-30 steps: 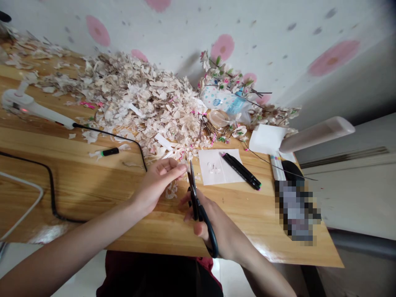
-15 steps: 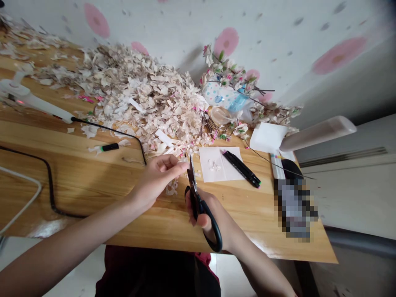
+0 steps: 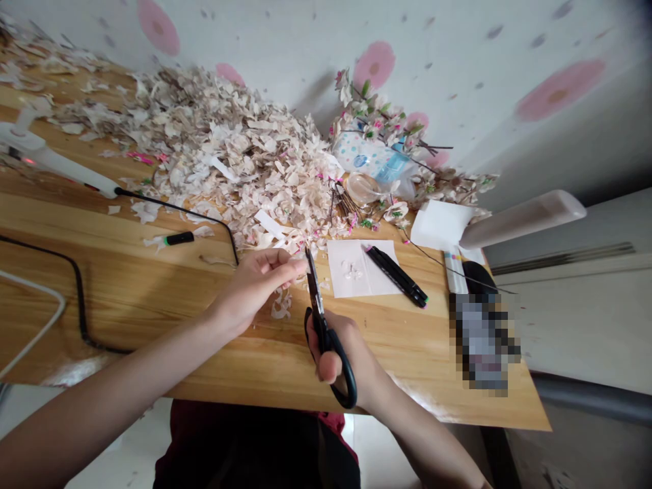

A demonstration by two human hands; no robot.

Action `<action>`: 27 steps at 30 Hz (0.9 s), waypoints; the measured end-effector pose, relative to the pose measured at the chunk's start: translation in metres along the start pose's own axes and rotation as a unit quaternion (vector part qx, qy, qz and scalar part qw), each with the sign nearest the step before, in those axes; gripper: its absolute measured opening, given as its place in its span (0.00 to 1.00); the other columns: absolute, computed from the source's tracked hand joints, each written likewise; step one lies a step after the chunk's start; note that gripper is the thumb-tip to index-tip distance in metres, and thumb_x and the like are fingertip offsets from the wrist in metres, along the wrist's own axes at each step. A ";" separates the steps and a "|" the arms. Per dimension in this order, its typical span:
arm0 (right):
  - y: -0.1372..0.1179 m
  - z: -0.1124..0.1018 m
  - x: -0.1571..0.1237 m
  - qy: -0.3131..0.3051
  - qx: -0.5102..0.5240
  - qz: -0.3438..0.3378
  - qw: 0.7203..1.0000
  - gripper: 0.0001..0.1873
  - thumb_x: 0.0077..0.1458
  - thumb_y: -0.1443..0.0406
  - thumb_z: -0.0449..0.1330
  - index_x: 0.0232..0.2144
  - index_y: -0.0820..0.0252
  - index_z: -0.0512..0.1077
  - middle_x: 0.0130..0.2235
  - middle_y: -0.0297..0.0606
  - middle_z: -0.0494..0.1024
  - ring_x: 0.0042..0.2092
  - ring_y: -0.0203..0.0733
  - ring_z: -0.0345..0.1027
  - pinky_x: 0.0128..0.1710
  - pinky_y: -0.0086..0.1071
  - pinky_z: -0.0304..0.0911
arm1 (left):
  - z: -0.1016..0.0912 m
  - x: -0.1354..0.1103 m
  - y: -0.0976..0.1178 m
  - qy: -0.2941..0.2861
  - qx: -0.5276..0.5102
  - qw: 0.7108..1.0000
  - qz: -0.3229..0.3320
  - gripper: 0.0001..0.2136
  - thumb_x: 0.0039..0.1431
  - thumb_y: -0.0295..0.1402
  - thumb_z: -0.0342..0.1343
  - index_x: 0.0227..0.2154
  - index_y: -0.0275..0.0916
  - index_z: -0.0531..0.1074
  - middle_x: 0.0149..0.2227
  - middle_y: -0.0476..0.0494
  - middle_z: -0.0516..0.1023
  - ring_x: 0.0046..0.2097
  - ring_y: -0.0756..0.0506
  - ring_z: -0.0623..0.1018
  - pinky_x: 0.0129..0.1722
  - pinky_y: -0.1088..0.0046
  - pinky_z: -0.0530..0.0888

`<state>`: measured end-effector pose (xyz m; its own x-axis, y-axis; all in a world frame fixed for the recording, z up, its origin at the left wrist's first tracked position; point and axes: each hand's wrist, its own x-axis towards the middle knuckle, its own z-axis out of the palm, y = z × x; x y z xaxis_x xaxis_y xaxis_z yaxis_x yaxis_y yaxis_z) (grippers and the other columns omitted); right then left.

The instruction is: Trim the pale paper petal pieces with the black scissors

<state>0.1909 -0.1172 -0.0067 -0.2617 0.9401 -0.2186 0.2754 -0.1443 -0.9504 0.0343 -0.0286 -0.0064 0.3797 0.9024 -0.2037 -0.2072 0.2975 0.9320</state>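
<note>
While the right hand (image 3: 339, 356) holds scissors (image 3: 316, 305), the left (image 3: 255, 288) hides what it pinches.

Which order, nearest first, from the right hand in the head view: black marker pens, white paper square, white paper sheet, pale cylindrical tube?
From the right hand:
1. White paper sheet, ahead on the table.
2. Black marker pens, lying on that sheet's right edge.
3. White paper square, farther right, near the wall.
4. Pale cylindrical tube, farthest, past the paper square.
</note>
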 end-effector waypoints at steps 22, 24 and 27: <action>0.009 -0.024 -0.002 -0.028 -0.006 -0.059 0.998 0.39 0.54 0.33 0.35 0.31 0.60 0.63 0.24 0.33 0.67 0.26 0.38 0.63 0.30 0.33 0.59 | -0.004 0.001 0.001 -0.010 0.005 0.996 -0.089 0.13 0.42 0.36 0.70 0.27 0.37 0.73 0.27 0.46 0.82 0.30 0.47 0.81 0.33 0.74 0.78; 0.008 -0.023 -0.003 -0.051 -0.009 -0.051 0.997 0.39 0.53 0.33 0.35 0.31 0.60 0.63 0.24 0.33 0.67 0.26 0.38 0.64 0.30 0.32 0.59 | -0.004 0.001 0.001 0.000 0.015 0.997 -0.076 0.13 0.42 0.36 0.70 0.26 0.37 0.72 0.27 0.46 0.82 0.31 0.47 0.82 0.35 0.74 0.78; 0.007 -0.020 -0.003 -0.072 -0.017 -0.041 0.996 0.40 0.51 0.31 0.35 0.31 0.59 0.63 0.24 0.32 0.67 0.25 0.37 0.63 0.29 0.32 0.59 | -0.004 0.001 0.002 0.006 0.017 0.998 -0.056 0.13 0.42 0.37 0.70 0.22 0.37 0.70 0.26 0.46 0.81 0.32 0.47 0.82 0.36 0.74 0.78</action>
<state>0.2123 -0.1151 -0.0086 -0.4147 0.8935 -0.1724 0.2789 -0.0555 -0.9587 0.0309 -0.0255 -0.0055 0.3886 0.8676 -0.3104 -0.1327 0.3860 0.9129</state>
